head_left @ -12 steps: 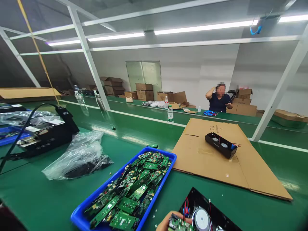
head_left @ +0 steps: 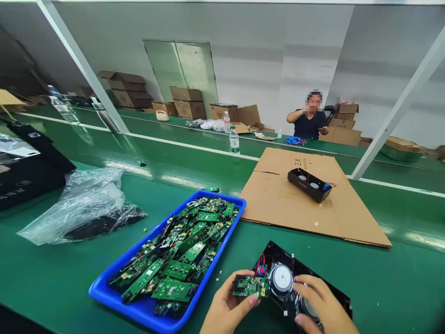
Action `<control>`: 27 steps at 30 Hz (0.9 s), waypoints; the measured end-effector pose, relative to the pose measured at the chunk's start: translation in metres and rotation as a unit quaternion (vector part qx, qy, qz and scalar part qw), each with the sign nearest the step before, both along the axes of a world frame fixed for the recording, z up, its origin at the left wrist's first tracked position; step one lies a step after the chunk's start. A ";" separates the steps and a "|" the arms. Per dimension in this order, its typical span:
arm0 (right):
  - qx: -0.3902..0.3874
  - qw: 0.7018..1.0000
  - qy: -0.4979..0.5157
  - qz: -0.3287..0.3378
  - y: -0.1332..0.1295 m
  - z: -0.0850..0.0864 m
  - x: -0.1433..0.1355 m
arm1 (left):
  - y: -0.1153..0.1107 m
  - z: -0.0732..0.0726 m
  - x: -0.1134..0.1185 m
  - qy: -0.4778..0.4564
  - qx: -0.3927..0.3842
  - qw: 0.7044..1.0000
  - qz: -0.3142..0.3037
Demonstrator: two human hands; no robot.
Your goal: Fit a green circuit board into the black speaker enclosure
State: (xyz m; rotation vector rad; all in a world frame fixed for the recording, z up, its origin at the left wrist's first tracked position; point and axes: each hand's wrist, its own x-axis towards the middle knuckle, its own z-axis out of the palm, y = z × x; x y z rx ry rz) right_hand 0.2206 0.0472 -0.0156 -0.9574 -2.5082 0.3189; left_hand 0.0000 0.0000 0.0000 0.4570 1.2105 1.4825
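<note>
- A long green bench (head_left: 52,278) runs through a plain grey room, with stacked cardboard boxes (head_left: 187,103) along the far wall and white frame posts slanting up from the bench.
- At the near edge sits a black speaker housing (head_left: 335,297), open side up, so its round speaker cone (head_left: 281,277) and red wiring are exposed for handling.
- The left hand (head_left: 225,308) pinches a small green circuit board (head_left: 250,286) between thumb and fingers, holding it level at the housing's left end, just beside the cone — the wires appear to tie it to the housing.
- The right hand (head_left: 321,304) lies curled over the housing's right part, fingers pressed down on it, seemingly steadying it; whether it grips anything underneath I cannot tell.
- Just left of the hands, a blue tray (head_left: 114,297) heaped with similar green boards lies within easy reach.
- Further along, a flattened cardboard sheet (head_left: 295,213) carries a second black housing (head_left: 308,184), set apart from the one in hand.
- Towards the left edge lie a crumpled clear plastic bag (head_left: 79,204) and black equipment (head_left: 24,176).
- A water bottle (head_left: 234,139) stands on the bench's far strip, and beyond it another person (head_left: 308,121) sits with a hand raised — not part of this work.
</note>
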 end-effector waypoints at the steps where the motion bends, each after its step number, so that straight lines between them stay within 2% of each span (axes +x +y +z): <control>1: -0.034 0.998 -0.033 0.029 0.002 -0.003 -0.007 | -0.001 0.001 0.000 0.007 -0.008 1.000 0.002; 3: -0.109 0.990 -0.064 0.067 0.005 -0.006 -0.018 | -0.002 0.002 0.001 0.015 -0.019 1.000 -0.005; 4: -0.144 0.986 -0.047 0.063 0.006 -0.006 -0.021 | -0.002 0.003 0.002 0.015 -0.023 1.000 -0.013; 7: -0.236 0.969 0.069 -0.029 0.008 0.003 -0.022 | -0.001 0.004 0.006 0.007 -0.030 0.998 -0.049; 9: -0.307 0.936 0.138 -0.101 0.010 0.013 -0.021 | 0.001 0.005 0.010 0.007 -0.031 0.997 -0.073; 11: -0.364 0.905 0.176 -0.133 0.014 0.020 -0.021 | 0.003 0.007 0.014 0.022 -0.028 0.995 -0.091; 15: -0.407 0.883 0.197 -0.128 0.023 0.026 -0.025 | 0.010 0.015 0.019 0.100 -0.010 0.989 -0.113; 18: -0.476 0.845 0.222 -0.103 0.027 0.026 -0.028 | 0.015 0.020 0.017 0.133 -0.021 0.979 -0.155; 19: -0.478 0.845 0.222 -0.094 0.027 0.026 -0.029 | 0.016 0.020 0.016 0.137 -0.026 0.976 -0.168; 21: -0.413 0.887 0.190 -0.083 0.025 0.026 -0.033 | 0.019 0.021 0.015 0.139 -0.031 0.973 -0.181; 24: -0.228 0.966 0.109 -0.060 0.019 0.022 -0.037 | 0.022 0.020 0.015 0.142 -0.039 0.970 -0.192; 27: -0.079 0.994 0.067 -0.020 0.015 0.017 -0.040 | 0.023 0.021 0.017 0.152 -0.043 0.966 -0.207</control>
